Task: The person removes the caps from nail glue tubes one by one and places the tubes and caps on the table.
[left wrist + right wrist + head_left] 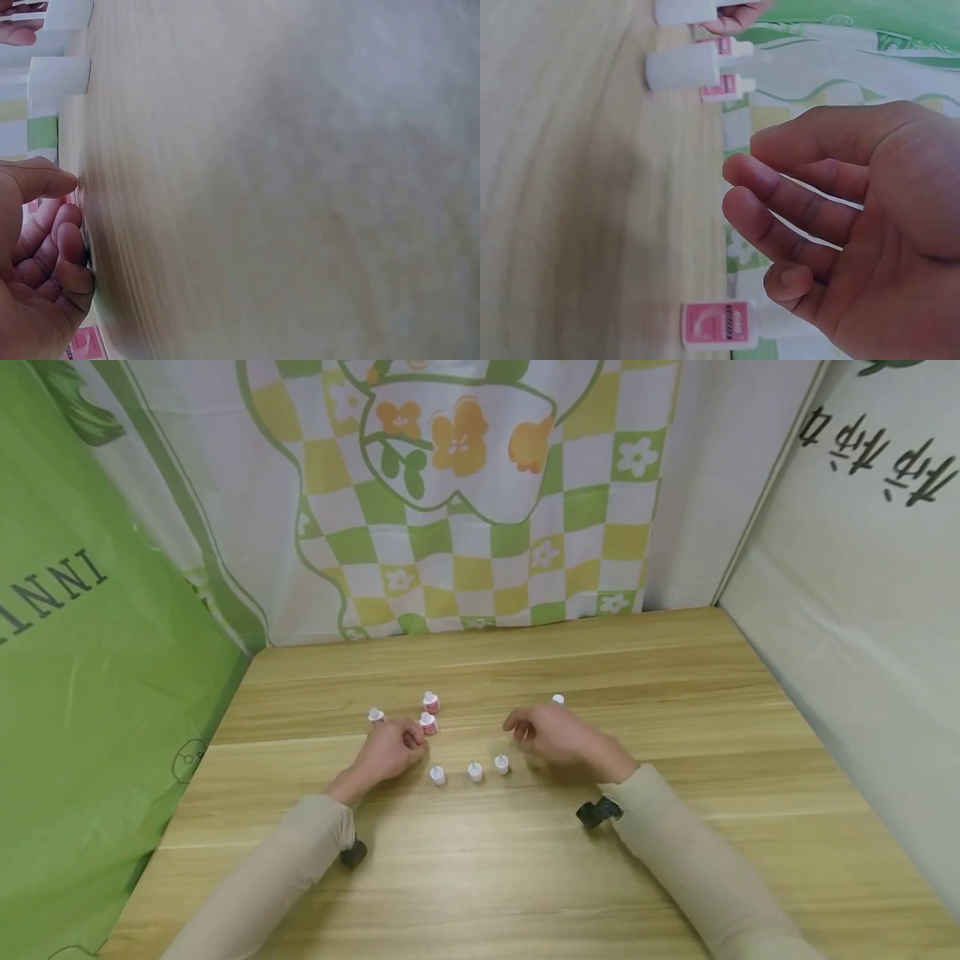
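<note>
Several small white dropper bottles with pink labels stand on the table. My left hand [392, 749] rests low at the left, fingers loosely bent, right beside a pink-labelled bottle [428, 724]. Another such bottle [431, 702] stands just behind it, and a third [377, 716] is partly hidden by that hand. My right hand [553, 733] hovers over the table, its fingers relaxed and nothing between them. Behind it shows the top of a bottle [558, 699], whose pink label [716, 324] faces the right wrist view. Between the hands, nearer me, is a row of three bottles [475, 772] with plain white sides showing.
The wooden table [480, 877] reaches back to a checked, flowered cloth [480, 560]. A green cloth [82, 652] hangs along the left side and a white one [855, 610] along the right. Black wrist cameras [598, 812] sit at both cuffs.
</note>
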`<act>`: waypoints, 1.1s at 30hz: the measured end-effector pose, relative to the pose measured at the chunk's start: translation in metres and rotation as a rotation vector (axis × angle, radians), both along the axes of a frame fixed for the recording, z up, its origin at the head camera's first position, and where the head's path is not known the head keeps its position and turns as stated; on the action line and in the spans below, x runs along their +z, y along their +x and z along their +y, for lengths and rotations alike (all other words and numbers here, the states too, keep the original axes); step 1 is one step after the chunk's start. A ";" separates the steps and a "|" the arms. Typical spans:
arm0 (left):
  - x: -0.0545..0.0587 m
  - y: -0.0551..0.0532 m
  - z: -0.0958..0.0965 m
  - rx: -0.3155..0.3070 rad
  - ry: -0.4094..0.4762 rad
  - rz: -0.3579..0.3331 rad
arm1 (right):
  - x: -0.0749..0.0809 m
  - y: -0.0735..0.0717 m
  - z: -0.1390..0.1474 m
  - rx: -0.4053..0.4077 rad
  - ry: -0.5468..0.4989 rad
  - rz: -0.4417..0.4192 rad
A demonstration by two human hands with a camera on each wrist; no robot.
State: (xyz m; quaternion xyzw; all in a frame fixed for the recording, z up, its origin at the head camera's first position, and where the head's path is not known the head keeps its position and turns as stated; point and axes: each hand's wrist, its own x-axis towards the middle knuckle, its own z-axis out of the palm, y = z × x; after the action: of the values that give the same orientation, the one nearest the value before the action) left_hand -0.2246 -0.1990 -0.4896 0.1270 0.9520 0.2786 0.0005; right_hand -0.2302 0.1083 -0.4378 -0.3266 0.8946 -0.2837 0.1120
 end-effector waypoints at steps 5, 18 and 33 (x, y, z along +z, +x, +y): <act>0.000 0.000 0.002 -0.016 0.012 -0.002 | 0.008 -0.003 0.007 -0.065 -0.020 -0.004; -0.001 0.002 0.005 -0.053 0.004 -0.008 | 0.028 -0.019 0.034 -0.286 -0.053 0.049; 0.000 0.001 0.012 -0.088 -0.041 0.039 | 0.024 -0.025 0.045 -0.330 -0.045 0.085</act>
State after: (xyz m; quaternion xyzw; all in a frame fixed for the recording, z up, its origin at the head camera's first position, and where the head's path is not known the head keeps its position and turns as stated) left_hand -0.2231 -0.1873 -0.4899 0.1740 0.9508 0.2564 -0.0030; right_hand -0.2552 0.1534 -0.4141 -0.1893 0.9334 -0.3042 0.0185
